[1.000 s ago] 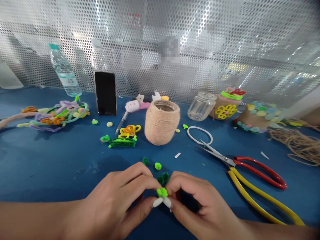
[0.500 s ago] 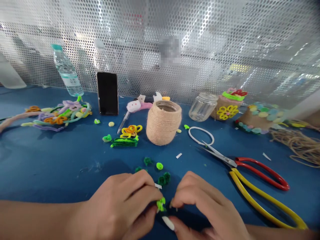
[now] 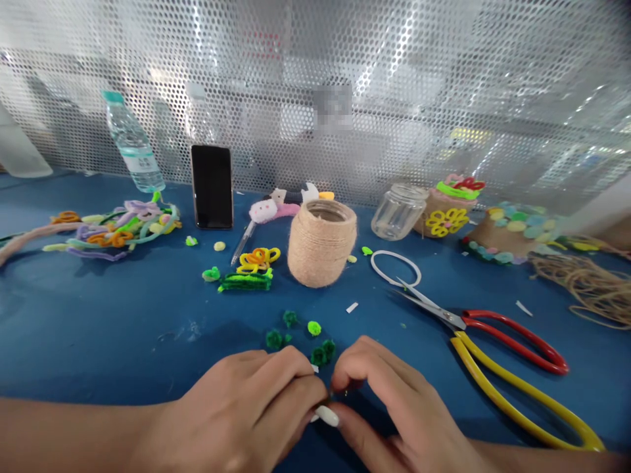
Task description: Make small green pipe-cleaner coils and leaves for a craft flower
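My left hand (image 3: 241, 407) is closed low in the middle of the view, its fingertips bent inward. A bright green fuzzy pipe cleaner piece showed in its pinch half a second ago; the fingers now hide it. My right hand (image 3: 399, 401) meets these fingertips with curled fingers and a thumb with a long white nail; whatever is in its pinch is hidden. Just beyond the hands lie small dark green pipe cleaner curls (image 3: 323, 352) and a bright green one (image 3: 314, 328). A twine-wrapped jar (image 3: 321, 253) stands upright behind them.
Large scissors (image 3: 513, 355) with red and yellow handles lie open at the right. Behind are a white ring (image 3: 396, 268), a glass jar (image 3: 398, 213) and a twine coil (image 3: 586, 282). Left are pipe cleaner flowers (image 3: 123, 226), a phone (image 3: 212, 187) and a water bottle (image 3: 133, 144).
My hands have come together, right fingertips moving left to meet the left ones. The bright green piece in my left hand has gone out of sight behind the fingers.
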Tool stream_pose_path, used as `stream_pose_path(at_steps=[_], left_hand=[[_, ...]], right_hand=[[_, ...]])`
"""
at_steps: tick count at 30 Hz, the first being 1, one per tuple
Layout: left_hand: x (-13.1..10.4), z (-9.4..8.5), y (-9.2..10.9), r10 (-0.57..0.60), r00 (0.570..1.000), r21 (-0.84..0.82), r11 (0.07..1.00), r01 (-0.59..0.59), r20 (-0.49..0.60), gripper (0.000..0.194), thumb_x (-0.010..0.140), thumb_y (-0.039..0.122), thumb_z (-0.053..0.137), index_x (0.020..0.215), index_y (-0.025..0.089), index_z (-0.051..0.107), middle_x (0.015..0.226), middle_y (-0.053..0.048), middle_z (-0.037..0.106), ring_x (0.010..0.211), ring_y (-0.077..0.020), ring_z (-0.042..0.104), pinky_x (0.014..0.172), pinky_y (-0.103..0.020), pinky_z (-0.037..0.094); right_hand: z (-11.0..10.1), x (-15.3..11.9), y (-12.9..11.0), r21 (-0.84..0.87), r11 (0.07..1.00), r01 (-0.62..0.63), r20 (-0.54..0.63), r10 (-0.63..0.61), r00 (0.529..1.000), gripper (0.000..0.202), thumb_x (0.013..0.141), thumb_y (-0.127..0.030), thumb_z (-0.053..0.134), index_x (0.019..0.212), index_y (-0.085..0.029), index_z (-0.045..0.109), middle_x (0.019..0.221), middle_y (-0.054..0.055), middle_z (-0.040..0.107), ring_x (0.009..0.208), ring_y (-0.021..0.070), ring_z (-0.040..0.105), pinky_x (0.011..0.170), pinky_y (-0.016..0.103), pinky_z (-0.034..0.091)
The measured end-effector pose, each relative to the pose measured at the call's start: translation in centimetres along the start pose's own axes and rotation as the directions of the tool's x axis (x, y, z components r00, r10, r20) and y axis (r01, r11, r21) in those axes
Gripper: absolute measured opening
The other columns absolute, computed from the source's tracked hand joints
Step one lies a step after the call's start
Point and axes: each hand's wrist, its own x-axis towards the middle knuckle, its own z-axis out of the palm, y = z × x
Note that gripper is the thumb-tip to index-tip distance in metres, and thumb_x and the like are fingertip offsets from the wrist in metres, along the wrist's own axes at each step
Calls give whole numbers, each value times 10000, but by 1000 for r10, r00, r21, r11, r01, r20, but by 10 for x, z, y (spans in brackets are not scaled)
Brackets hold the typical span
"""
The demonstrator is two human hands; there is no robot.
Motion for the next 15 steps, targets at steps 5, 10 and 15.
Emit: stream_pose_path(at_steps=[5, 10, 15], left_hand=[[-6, 2, -2, -39, 999, -54, 998, 39, 9, 283, 958, 124, 241, 982, 138, 523, 874, -18, 613, 767, -125, 576, 655, -236, 430], [-6, -1, -2, -44, 999, -79, 996, 44, 6, 279, 921, 53, 275, 966, 145, 534, 849, -3, 602, 754, -115, 571, 695, -233, 426], [-2, -7, -1, 28, 999, -125, 992, -33, -41, 303, 932, 71, 234, 928, 141, 528, 795, -6, 606, 720, -105, 576, 672, -208, 438]], right_hand=[[-4, 6, 3, 111, 993, -47, 177, 27, 984, 75, 876, -173, 486, 835, -197, 544, 782, 2, 588, 745, 128, 556, 663, 229, 455], [-6, 15, 5, 296, 945, -141, 303, 47, 952, 169, 901, -200, 472, 741, -177, 520, 712, -13, 549, 670, 89, 515, 625, 184, 416], [-4, 18, 8, 416, 905, -86, 354, -74, 932, 238, 909, -305, 477, 716, -168, 496, 683, -19, 531, 621, 70, 487, 596, 168, 396]])
